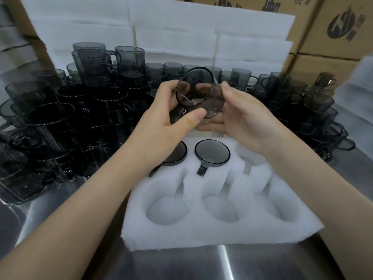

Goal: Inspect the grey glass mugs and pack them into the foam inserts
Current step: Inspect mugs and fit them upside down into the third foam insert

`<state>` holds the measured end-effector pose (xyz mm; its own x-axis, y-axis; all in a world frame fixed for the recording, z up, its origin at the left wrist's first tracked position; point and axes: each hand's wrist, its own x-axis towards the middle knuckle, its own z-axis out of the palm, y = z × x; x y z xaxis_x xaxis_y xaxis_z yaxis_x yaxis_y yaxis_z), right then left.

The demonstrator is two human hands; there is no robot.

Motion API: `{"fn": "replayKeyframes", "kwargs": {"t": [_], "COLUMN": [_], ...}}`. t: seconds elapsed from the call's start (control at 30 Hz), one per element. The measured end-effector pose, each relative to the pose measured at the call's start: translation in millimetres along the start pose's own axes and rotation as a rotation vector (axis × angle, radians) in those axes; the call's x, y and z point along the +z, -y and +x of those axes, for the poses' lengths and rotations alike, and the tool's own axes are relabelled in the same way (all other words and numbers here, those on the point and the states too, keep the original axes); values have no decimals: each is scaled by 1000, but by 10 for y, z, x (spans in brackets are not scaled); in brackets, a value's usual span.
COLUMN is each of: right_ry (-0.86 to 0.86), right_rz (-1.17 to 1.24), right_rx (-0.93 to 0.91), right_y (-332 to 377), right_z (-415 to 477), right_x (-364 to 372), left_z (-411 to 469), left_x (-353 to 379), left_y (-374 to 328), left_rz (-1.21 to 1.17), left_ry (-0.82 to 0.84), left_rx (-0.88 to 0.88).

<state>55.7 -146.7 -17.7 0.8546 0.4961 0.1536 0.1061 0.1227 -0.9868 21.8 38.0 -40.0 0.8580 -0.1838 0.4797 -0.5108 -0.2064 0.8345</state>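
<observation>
Both my hands hold one grey glass mug [198, 91] tilted in the air above the foam insert [212, 235]. My left hand [171, 122] grips its left side, thumb across the front. My right hand [242, 116] cups its right side and bottom. The white insert lies on the steel table and has six round pockets. Two packed mugs sit in the back row: one at the back left [177, 156], partly hidden by my left wrist, and one in the back middle [212, 152]. The back right pocket [247, 156] and the three front pockets hold nothing.
Stacked grey mugs crowd the table on the left [66, 122], along the back [161, 71] and on the right [314, 110]. White foam sheets [181, 33] stand behind them. Cardboard boxes [333, 27] rise at the back right and left. Steel tabletop [181, 263] shows in front.
</observation>
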Motion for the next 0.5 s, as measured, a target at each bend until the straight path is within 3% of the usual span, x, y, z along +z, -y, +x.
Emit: {"fn": "replayKeyframes", "kwargs": {"t": [0.1, 0.23, 0.4, 0.5], "right_ry": [-97, -148, -59, -67], "right_rz": [-50, -313, -242, -240], "right_rx": [-66, -183, -168, -151], "right_y": [-27, -80, -46, -47], "right_z": [3, -2, -5, -22], "right_x": [22, 94, 58, 58], "left_z": [1, 9, 12, 2], "left_x": [-3, 2, -10, -8], "left_y": [14, -4, 6, -2], "left_rz": [97, 185, 51, 114], "left_ry": [-35, -25, -60, -47], "left_rx": [-15, 9, -49, -41]}}
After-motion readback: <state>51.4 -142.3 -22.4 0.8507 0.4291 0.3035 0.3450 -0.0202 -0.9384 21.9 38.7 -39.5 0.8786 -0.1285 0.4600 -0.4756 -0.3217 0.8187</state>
